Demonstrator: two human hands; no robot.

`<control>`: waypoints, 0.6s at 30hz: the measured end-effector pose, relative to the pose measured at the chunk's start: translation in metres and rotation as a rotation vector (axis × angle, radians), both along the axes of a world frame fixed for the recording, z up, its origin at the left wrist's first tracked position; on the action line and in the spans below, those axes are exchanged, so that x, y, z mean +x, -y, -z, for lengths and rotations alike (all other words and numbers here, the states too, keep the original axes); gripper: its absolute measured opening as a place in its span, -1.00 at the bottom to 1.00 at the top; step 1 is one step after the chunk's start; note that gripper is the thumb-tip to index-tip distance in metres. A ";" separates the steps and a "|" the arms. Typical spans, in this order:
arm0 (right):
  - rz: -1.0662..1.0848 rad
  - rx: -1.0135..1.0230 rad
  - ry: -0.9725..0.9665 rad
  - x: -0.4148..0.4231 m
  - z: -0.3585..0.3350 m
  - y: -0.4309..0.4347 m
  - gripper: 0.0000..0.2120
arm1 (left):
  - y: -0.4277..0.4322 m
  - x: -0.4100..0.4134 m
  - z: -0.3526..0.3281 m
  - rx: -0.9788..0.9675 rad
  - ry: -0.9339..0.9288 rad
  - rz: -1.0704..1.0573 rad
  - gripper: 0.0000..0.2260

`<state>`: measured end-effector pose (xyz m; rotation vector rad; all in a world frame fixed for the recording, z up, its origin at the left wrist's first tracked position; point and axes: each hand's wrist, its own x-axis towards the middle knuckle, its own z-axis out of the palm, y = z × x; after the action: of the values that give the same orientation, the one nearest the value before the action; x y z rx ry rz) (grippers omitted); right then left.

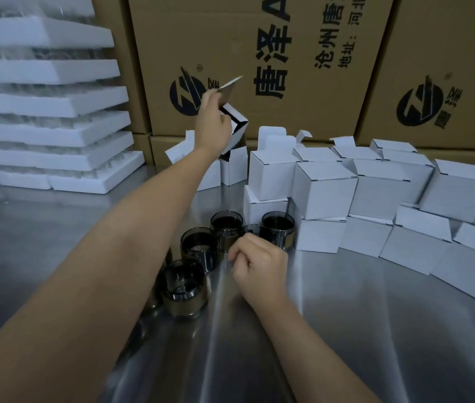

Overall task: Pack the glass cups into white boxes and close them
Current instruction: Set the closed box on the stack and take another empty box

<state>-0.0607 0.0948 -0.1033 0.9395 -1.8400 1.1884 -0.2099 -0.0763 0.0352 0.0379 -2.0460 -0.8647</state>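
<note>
- The left arm reaches far across the counter (pixel 347 330), and the left hand (pixel 213 126) is raised above the surface at the far centre.
- The left fingers (pixel 212 97) are clamped on an open white box (pixel 237 126). The box is held tilted in the air, with its lid flap standing up and its dark inside showing.
- This held box hangs just above a few open boxes (pixel 233 168) that stand on the counter at the far centre.
- The right hand (pixel 259 266) sits low over the counter near the centre. Its fingers (pixel 239 248) are curled in together, thumb against the forefinger, and nothing shows inside them.
- Four dark tinted glass cups (pixel 200 248) stand upright on the counter in a loose arc, from under the left forearm to just beyond the right hand. The farthest right one (pixel 278 228) is beside the nearest boxes.
- A smaller glass (pixel 252 228) peeks out just beyond the right knuckles, between two of the cups. It is too hidden to tell more.
- A heap of closed white boxes (pixel 325 193) fills the right side of the counter, stacked two and three high, some tilted.
- Brown printed cartons (pixel 288 68) form a wall along the far edge.
- White foam trays (pixel 47 120) are stacked at the far left.
</note>
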 end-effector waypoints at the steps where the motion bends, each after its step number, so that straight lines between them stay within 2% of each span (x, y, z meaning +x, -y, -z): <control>1: -0.002 0.000 0.003 0.002 -0.001 -0.001 -0.76 | -0.011 0.014 -0.003 0.052 -0.081 0.020 -0.58; 4: 0.000 -0.016 0.030 0.011 -0.007 -0.005 -0.77 | -0.045 0.067 -0.014 0.172 -0.251 0.075 -0.54; 9: 0.042 -0.152 0.179 0.038 -0.010 -0.022 -0.77 | -0.096 0.162 -0.014 0.319 -0.404 0.093 -0.53; 14: 0.133 -0.361 0.380 0.069 -0.008 -0.060 -0.75 | -0.144 0.232 0.024 0.476 -0.345 0.116 -0.50; 18: 0.142 -0.428 0.455 0.092 -0.007 -0.088 -0.73 | -0.168 0.260 0.068 0.520 -0.246 0.163 -0.50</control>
<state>0.0316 0.1827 -0.0963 0.3079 -1.8352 1.7169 0.0502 0.0918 -0.0327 0.0483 -1.5697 -1.4120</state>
